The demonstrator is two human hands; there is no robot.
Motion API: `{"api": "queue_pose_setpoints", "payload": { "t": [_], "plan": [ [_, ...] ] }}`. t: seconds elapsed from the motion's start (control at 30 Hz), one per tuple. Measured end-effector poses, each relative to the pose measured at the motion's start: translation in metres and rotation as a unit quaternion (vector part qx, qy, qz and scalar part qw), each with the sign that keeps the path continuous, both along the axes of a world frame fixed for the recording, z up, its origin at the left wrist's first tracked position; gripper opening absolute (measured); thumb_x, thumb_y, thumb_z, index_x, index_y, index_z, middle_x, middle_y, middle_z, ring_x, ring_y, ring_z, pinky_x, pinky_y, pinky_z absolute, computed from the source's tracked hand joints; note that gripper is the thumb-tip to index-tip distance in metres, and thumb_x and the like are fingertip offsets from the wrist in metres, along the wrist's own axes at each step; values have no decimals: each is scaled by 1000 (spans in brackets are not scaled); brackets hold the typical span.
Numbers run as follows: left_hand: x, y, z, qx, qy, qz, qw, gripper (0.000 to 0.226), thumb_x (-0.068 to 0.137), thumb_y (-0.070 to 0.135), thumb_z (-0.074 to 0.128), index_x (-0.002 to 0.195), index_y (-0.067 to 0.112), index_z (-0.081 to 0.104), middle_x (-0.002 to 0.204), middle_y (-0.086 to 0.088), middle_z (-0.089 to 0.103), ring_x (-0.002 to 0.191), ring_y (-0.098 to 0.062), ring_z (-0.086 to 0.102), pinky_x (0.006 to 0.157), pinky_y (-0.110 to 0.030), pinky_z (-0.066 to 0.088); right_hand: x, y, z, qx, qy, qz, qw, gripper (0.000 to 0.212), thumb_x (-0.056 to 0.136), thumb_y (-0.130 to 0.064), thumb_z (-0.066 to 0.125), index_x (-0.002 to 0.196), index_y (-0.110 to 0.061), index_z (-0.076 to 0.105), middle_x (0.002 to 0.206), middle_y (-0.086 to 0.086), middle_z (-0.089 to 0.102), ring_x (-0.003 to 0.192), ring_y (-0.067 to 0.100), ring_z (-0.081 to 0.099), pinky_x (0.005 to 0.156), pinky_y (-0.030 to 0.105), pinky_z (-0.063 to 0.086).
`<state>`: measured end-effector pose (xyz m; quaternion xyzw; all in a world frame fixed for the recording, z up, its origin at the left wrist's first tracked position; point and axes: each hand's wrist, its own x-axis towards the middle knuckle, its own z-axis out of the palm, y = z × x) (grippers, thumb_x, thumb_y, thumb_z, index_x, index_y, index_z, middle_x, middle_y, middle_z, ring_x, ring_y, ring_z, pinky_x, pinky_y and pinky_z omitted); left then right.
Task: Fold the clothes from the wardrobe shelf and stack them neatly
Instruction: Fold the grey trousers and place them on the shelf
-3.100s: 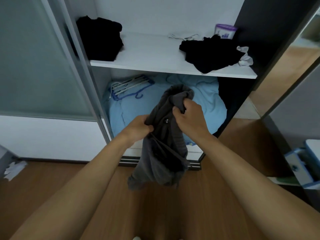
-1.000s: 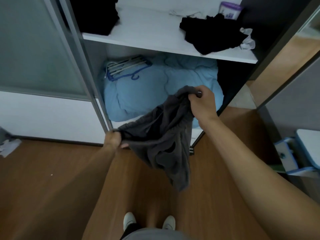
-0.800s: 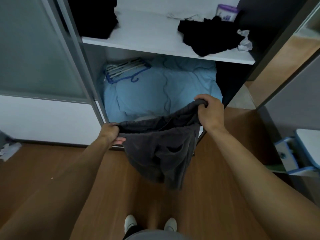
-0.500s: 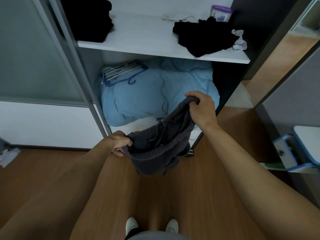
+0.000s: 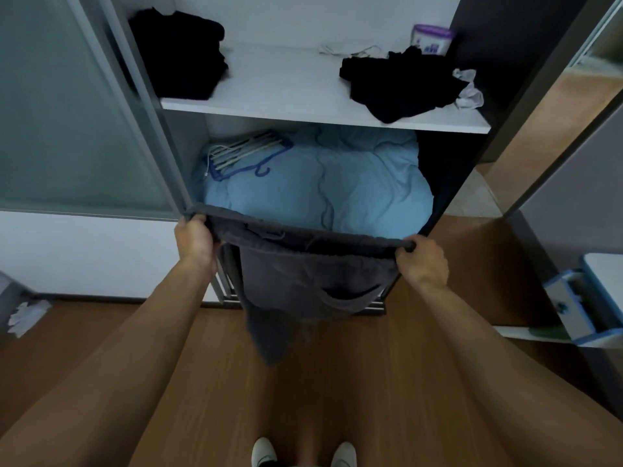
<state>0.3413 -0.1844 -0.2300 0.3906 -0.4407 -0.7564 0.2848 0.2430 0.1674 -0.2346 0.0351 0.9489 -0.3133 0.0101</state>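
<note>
Grey shorts (image 5: 303,278) hang, waistband pinched by left hand (image 5: 195,239) and right hand (image 5: 423,264)

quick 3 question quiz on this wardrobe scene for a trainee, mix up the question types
1. True or false: both hands grip the grey garment.
2. The hangers lie on: A) the white shelf B) the blue duvet C) the floor
3. Fill in: the purple-lidded tub stands at the shelf's back ____ corner.

Key: 1 true: left hand and right hand stretch its top edge. 2 B. 3 right.
</note>
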Motion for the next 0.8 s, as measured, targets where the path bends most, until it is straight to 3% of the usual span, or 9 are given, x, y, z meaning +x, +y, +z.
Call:
{"api": "queue_pose_setpoints", "payload": {
  "t": [0.1, 0.17, 0.23, 0.3, 0.4, 0.47, 0.57, 0.63, 0.8],
  "plan": [
    [-1, 4, 3, -14, 13, -3, 1000, 25, 97, 8, 39, 107, 19, 60, 95, -4, 68, 87, -22, 66, 53, -24, 54, -3, 1, -11, -201, -108, -114, 967, 16, 98, -8, 52, 102, -17, 65, 99, 9, 67, 72, 27, 72, 60, 34, 62],
    [-1, 8, 3, -15, 29, 5, 999, 25, 96, 4, 38, 104, 20, 55, 98, -6, 65, 90, -23, 64, 57, -26, 54, -6, -7, -11, -332, -96, -144, 927, 25, 98, 1, 49, 93, -18, 64, 102, 10, 64, 85, 29, 68, 48, 24, 57],
    [2, 9, 3, -14, 50, 6, 999, 34, 96, 1, 35, 110, 27, 52, 107, -5, 62, 89, -19, 63, 62, -28, 56, -7, -16, -5, -418, -61, -136, 896, 33, 97, 4, 51, 84, -21, 67, 98, 7, 65, 94, 29, 65, 51, 21, 56],
    [5, 7, 5, -20, 67, -23, 997, 48, 95, -2, 32, 109, 34, 61, 108, -2, 65, 87, -18, 66, 67, -30, 58, -7, -24, 5, -462, -34, -84, 882, 40, 94, 6, 53, 79, -26, 71, 94, 3, 68, 97, 27, 65, 66, 26, 58],
    [7, 3, 12, -32, 106, -61, 992, 49, 89, -8, 30, 81, 22, 68, 87, -6, 64, 76, -21, 63, 68, -29, 54, -8, -32, 20, -478, -15, 19, 878, 41, 91, 12, 49, 81, -20, 71, 100, 4, 69, 102, 25, 63, 87, 32, 57],
    [5, 3, 22, -34, 106, -71, 991, 47, 85, -9, 30, 71, 20, 64, 78, -4, 60, 72, -20, 59, 69, -28, 51, -9, -35, 31, -479, -14, 88, 874, 44, 84, 21, 40, 77, -13, 66, 103, 9, 68, 103, 27, 63, 91, 37, 54],
    [1, 3, 36, -47, 90, -103, 990, 44, 79, -11, 30, 68, 18, 61, 73, -4, 59, 71, -20, 58, 70, -28, 49, -10, -40, 53, -402, -12, 178, 898, 45, 68, 27, 31, 66, -8, 58, 97, 12, 71, 102, 27, 65, 88, 35, 54],
    [-1, 11, 44, -82, 74, -155, 982, 40, 75, -12, 29, 69, 15, 58, 72, -6, 58, 68, -20, 59, 67, -25, 50, -10, -46, 66, -312, -26, 232, 921, 45, 64, 26, 30, 64, -8, 58, 92, 9, 73, 97, 22, 66, 83, 26, 54],
    [-15, 45, 61, -257, 19, -301, 918, 41, 76, -18, 35, 76, 14, 61, 74, 1, 64, 66, -8, 60, 61, -19, 46, 5, -76, 80, -239, -17, 265, 934, 44, 71, 20, 42, 79, -10, 72, 90, 6, 72, 87, 11, 65, 80, 18, 52]
  ]
}}
